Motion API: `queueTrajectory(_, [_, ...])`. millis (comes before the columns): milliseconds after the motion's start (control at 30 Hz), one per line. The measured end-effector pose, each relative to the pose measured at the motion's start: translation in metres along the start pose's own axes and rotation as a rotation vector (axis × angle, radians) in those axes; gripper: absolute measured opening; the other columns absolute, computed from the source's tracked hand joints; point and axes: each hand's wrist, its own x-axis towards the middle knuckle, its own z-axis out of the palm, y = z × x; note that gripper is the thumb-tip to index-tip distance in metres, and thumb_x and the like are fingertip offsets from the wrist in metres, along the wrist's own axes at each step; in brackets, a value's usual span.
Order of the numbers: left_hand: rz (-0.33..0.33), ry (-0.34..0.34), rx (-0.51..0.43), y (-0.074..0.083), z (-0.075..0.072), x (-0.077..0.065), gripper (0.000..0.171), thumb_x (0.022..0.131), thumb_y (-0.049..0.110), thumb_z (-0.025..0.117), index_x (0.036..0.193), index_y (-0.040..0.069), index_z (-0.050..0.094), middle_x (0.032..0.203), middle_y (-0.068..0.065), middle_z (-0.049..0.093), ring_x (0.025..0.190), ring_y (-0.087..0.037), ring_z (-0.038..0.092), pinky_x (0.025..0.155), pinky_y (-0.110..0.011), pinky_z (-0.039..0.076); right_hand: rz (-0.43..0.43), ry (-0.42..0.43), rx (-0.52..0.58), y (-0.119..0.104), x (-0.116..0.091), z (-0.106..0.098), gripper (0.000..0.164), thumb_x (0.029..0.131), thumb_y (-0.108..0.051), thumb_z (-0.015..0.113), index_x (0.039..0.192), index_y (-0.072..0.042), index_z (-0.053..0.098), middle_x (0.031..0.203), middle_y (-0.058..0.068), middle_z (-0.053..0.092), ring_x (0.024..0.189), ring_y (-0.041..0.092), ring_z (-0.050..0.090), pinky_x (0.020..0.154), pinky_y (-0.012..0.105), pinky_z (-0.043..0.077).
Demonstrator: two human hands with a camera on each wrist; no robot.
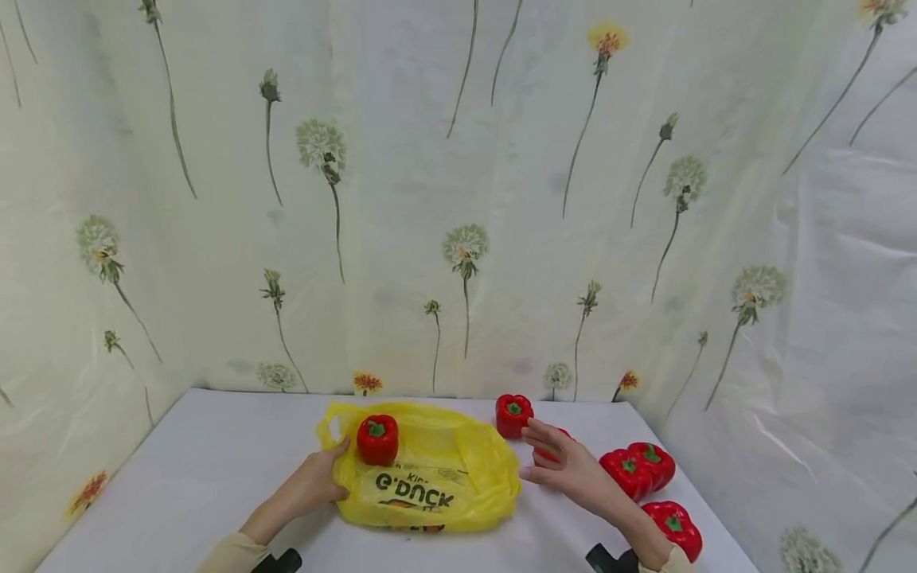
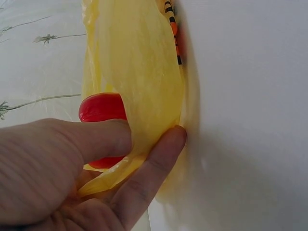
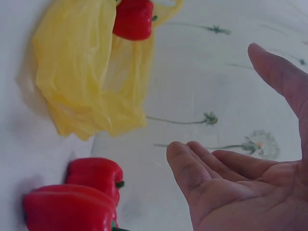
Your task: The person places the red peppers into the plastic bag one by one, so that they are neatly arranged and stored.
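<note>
A yellow plastic bag (image 1: pixel 466 442) with dark printing lies on the white table, its mouth spread toward the left. My left hand (image 1: pixel 318 476) pinches the bag's edge between thumb and fingers, the thumb inside, as the left wrist view shows. A red bell pepper (image 1: pixel 377 440) with a green stem sits at the bag's mouth, just beside that thumb. To the right of the bag hovers my right hand (image 1: pixel 573 469), fingers extended, palm turned toward the bag, holding nothing. Behind its fingers a red bell pepper (image 1: pixel 544 459) is partly hidden. Another bell pepper (image 1: pixel 512 418) stands farther back.
Three more red bell peppers lie along the table's right side: a touching pair, one bell pepper (image 1: pixel 623 475) beside another (image 1: pixel 659 468), and a nearer bell pepper (image 1: pixel 675 527) by the right forearm. A flower-printed curtain (image 1: pixel 401 199) closes off the back and sides.
</note>
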Motion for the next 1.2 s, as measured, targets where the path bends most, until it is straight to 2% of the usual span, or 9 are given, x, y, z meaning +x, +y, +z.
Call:
queueTrajectory(300, [-0.033,-0.034,0.011,-0.001,0.001,0.002,0.087,0.064,0.001,0.080,0.139,-0.013,0.039,0.138,-0.032,0.048,0.097,-0.025,0.057,0.074,-0.034,0.050,0.045,0.077,-0.022,0.001,-0.006,-0.012,0.094,0.072,-0.044,0.080,0.149,-0.018,0.033,0.148,0.011,0.046,0.135,0.033,0.044,0.090,0.039,0.053])
queueTrajectory(500, [-0.027,-0.030,0.009,-0.001,0.000,0.002,0.086,0.064,0.001,0.081,0.139,-0.013,0.041,0.139,-0.031,0.048,0.100,-0.025,0.056,0.080,-0.037,0.050,0.040,0.079,-0.021,0.003,-0.005,-0.020,0.091,0.076,-0.043,0.077,0.150,-0.016,0.031,0.150,0.012,0.043,0.137,0.035,0.041,0.091,0.039,0.053])
queueTrajectory(700, [-0.018,-0.020,0.008,0.001,-0.001,0.002,0.085,0.064,0.000,0.081,0.138,-0.013,0.041,0.138,-0.031,0.049,0.099,-0.025,0.055,0.078,-0.035,0.049,0.022,0.089,-0.028,0.006,-0.003,-0.027,0.090,0.078,-0.042,0.076,0.151,-0.015,0.028,0.153,0.014,0.037,0.140,0.035,0.036,0.096,0.040,0.050])
queueTrajectory(967, [-0.017,-0.015,0.014,0.002,-0.001,0.001,0.085,0.064,0.000,0.081,0.138,-0.014,0.041,0.138,-0.030,0.049,0.103,-0.025,0.055,0.091,-0.045,0.049,0.060,0.149,-0.054,0.014,0.002,-0.032,0.100,0.073,-0.048,0.078,0.152,-0.015,0.025,0.157,0.013,0.029,0.143,0.035,0.029,0.098,0.042,0.047])
queueTrajectory(1200, [-0.017,-0.018,0.026,0.001,0.001,0.002,0.085,0.064,0.001,0.081,0.138,-0.013,0.042,0.139,-0.030,0.049,0.122,-0.035,0.053,0.099,-0.052,0.044,0.084,0.178,-0.063,0.022,0.006,-0.036,0.107,0.070,-0.051,0.078,0.153,-0.016,0.021,0.159,0.013,0.024,0.145,0.036,0.024,0.100,0.044,0.045])
